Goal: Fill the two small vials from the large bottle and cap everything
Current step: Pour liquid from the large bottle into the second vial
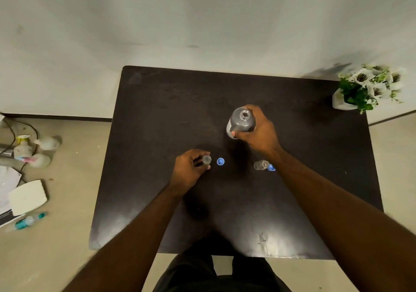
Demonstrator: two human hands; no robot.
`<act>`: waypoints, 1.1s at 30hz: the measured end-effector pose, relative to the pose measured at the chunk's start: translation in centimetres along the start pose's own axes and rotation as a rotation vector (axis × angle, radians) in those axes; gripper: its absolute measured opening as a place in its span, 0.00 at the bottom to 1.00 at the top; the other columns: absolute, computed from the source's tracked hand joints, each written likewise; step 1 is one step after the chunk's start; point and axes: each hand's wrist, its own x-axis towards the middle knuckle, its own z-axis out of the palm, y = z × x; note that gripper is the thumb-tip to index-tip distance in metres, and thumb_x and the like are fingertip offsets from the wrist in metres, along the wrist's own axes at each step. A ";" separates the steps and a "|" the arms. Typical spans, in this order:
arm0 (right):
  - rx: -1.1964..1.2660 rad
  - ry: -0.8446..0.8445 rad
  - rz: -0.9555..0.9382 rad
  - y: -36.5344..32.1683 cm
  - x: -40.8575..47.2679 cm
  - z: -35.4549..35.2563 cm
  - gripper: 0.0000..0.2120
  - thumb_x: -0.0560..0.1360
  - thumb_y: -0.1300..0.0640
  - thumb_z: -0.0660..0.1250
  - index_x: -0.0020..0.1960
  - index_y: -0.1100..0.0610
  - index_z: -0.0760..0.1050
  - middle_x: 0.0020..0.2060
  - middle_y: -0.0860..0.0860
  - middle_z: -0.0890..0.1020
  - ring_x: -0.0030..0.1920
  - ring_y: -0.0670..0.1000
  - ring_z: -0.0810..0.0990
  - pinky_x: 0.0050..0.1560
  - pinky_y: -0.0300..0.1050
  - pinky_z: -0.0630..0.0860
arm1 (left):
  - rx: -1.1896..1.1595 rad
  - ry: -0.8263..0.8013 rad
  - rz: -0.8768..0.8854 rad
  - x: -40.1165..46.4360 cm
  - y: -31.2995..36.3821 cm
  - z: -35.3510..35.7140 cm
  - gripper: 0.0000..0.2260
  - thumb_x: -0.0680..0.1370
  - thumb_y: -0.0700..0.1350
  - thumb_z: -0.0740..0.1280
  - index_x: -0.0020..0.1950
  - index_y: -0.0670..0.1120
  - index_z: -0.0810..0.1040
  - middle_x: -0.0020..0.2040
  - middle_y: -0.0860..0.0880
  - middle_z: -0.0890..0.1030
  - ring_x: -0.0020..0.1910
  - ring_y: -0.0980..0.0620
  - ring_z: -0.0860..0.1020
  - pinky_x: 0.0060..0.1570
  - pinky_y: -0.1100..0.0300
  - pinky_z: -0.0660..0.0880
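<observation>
The right hand (258, 132) was wrapped around the large bottle (240, 121), which stood uncapped just above the centre of the frame on the dark table (157, 102). The left hand (189, 170) pinched one small vial (206, 159), open and upright, a little below and left of the bottle. A blue cap (220, 161) lay just beside this vial on its right. The second vial (261, 164) stood lower right of centre, close to the right forearm, with another blue cap (271, 167) touching or almost touching it; I could not tell which.

The main risk, in my judgement, was the pour itself: the bottle mouth was wide and the vial mouth very narrow, so liquid could easily miss and run over the table. The right forearm passed very near the second vial and could knock it over when the bottle tilted. The loose caps could also roll.

There was open table in the upper left and along the lower edge. A flower pot (342, 102) sat at the upper right corner, well apart from the hands.
</observation>
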 end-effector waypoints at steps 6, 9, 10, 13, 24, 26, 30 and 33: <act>0.012 0.005 -0.007 0.7 0.1 0.1 0.36 0.64 0.55 0.82 0.66 0.42 0.69 0.58 0.42 0.80 0.57 0.43 0.80 0.57 0.37 0.76 | 0.003 -0.002 -0.010 0.3 0.3 0.2 0.18 0.71 0.34 0.79 0.60 0.45 0.85 0.53 0.54 0.84 0.52 0.63 0.81 0.55 0.74 0.76; 0.014 -0.002 -0.010 0.8 0.4 0.0 0.36 0.64 0.54 0.82 0.66 0.41 0.69 0.58 0.41 0.80 0.58 0.44 0.80 0.58 0.39 0.77 | -0.005 -0.002 -0.026 0.4 0.4 0.4 0.19 0.71 0.34 0.79 0.60 0.45 0.84 0.53 0.56 0.83 0.52 0.63 0.81 0.53 0.77 0.74; 0.015 -0.004 -0.011 0.8 0.4 -0.1 0.36 0.64 0.54 0.82 0.66 0.41 0.69 0.58 0.41 0.79 0.59 0.44 0.80 0.58 0.39 0.77 | -0.006 -0.002 -0.033 0.4 0.4 0.4 0.19 0.71 0.34 0.79 0.61 0.45 0.84 0.53 0.56 0.82 0.53 0.61 0.81 0.54 0.76 0.75; 0.020 0.000 -0.014 0.6 0.4 -0.3 0.35 0.64 0.54 0.82 0.64 0.39 0.69 0.56 0.38 0.80 0.58 0.39 0.79 0.56 0.34 0.76 | -0.004 0.008 -0.036 0.0 0.6 0.4 0.23 0.70 0.35 0.80 0.65 0.44 0.82 0.58 0.54 0.82 0.57 0.59 0.81 0.64 0.64 0.78; 0.048 0.037 -0.107 -0.6 -0.4 -4.4 0.35 0.64 0.55 0.82 0.65 0.43 0.70 0.55 0.34 0.78 0.56 0.30 0.76 0.50 0.25 0.74 | 0.102 0.432 0.203 -6.6 4.1 3.9 0.29 0.70 0.48 0.81 0.69 0.46 0.78 0.64 0.53 0.77 0.65 0.60 0.72 0.66 0.75 0.66; 0.050 0.048 -0.111 -0.6 -0.6 -5.3 0.35 0.64 0.55 0.82 0.65 0.42 0.69 0.54 0.33 0.77 0.56 0.29 0.75 0.48 0.23 0.73 | 0.116 0.388 0.285 -6.4 5.6 5.6 0.28 0.69 0.47 0.82 0.67 0.43 0.80 0.62 0.49 0.80 0.64 0.58 0.74 0.67 0.66 0.71; 0.052 0.094 -0.122 -0.1 -1.5 -7.5 0.35 0.64 0.54 0.83 0.64 0.42 0.70 0.54 0.32 0.77 0.55 0.30 0.76 0.48 0.23 0.73 | 0.101 0.215 0.264 -4.7 8.1 9.1 0.25 0.70 0.46 0.82 0.65 0.43 0.82 0.62 0.46 0.83 0.61 0.51 0.79 0.63 0.51 0.78; 0.068 0.120 -0.118 0.9 -2.0 -9.0 0.34 0.63 0.53 0.82 0.64 0.43 0.71 0.53 0.30 0.78 0.55 0.32 0.78 0.49 0.25 0.74 | 0.041 0.069 0.152 -3.1 8.3 11.3 0.27 0.72 0.46 0.81 0.69 0.44 0.80 0.67 0.48 0.81 0.67 0.49 0.78 0.68 0.47 0.76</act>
